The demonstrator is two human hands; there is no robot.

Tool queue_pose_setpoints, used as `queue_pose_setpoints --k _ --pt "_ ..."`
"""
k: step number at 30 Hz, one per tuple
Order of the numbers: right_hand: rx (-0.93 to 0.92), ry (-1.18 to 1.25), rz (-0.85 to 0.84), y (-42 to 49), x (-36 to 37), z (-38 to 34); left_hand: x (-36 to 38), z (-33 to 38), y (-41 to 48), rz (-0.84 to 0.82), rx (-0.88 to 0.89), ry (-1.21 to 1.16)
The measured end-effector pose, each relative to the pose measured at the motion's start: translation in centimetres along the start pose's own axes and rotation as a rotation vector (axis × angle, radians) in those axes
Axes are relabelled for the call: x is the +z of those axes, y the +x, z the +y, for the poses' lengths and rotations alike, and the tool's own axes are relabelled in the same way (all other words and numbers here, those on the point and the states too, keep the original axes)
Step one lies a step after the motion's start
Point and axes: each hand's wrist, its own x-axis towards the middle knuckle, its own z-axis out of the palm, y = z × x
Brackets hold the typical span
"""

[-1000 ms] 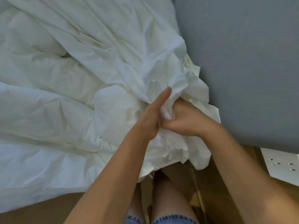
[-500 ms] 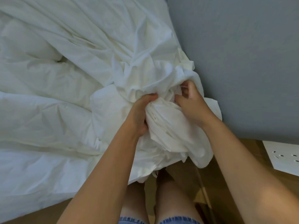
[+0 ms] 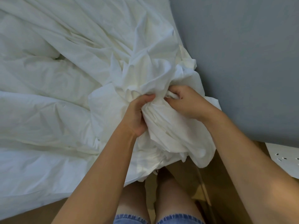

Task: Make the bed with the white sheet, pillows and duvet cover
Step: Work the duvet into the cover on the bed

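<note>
Near the right edge of the bed, beside the grey wall (image 3: 234, 62), I saw both hands buried in a bunched wad of white fabric (image 3: 165, 126), most likely the duvet cover, though I could not tell it from the sheet. My left hand (image 3: 137, 113) had its fingers curled tight round a gathered fold, thumb on top. My right hand (image 3: 184, 102) pinched a small twisted piece of the cloth between thumb and fingers. A second earlier the left thumb had pointed straight out and the two hands were pressed together; now they had parted slightly and taken fresh holds higher on the bundle. I judged this to be feeding the cloth along in search of an edge or corner, so the bed remained far from made. Rumpled white bedding (image 3: 48, 102) spread away to the left, and the bundle's lower end hung over my bare knees (image 3: 169, 196).
</note>
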Motion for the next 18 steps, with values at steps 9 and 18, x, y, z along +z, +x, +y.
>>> queue_pose_setpoints --k 9,18 --pt "0.127 -0.381 -0.126 1.0 -0.2 1.5 0.1 -2.3 -0.9 0.153 0.032 0.023" --pt "0.174 -0.480 -0.222 3.2 1.2 0.8 -0.4 -2.4 -1.2 0.177 0.012 -0.046"
